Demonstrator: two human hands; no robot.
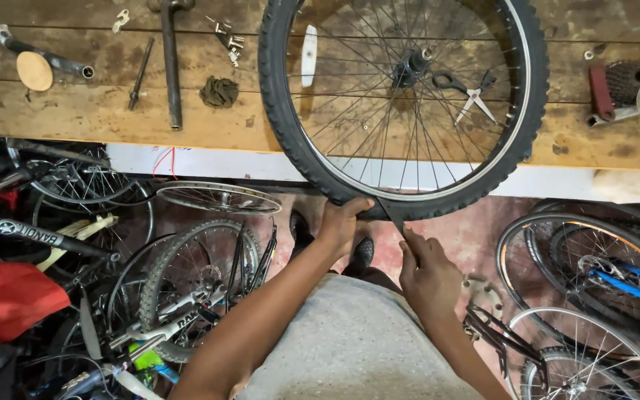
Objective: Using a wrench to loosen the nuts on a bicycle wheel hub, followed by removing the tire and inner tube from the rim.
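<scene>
A bicycle wheel with a knobby black tyre (pixel 279 96) and silver rim lies on the wooden workbench (pixel 98 115), its near edge hanging over the bench front. My left hand (pixel 342 222) grips the tyre at that near edge. My right hand (pixel 427 270) holds a thin black strip (pixel 392 215), perhaps a rim strip or tube, that runs up into the tyre beside the left hand. Scissors (pixel 468 92) lie on the bench, seen through the spokes near the hub (pixel 411 68).
On the bench lie a metal tube (pixel 170 67), a thin rod (pixel 141 72), a dark rag (pixel 219 91), a white tyre lever (pixel 309 55), small metal parts and a cassette (pixel 626 81). Bicycles and loose wheels crowd the floor left (pixel 187 274) and right (pixel 594 274).
</scene>
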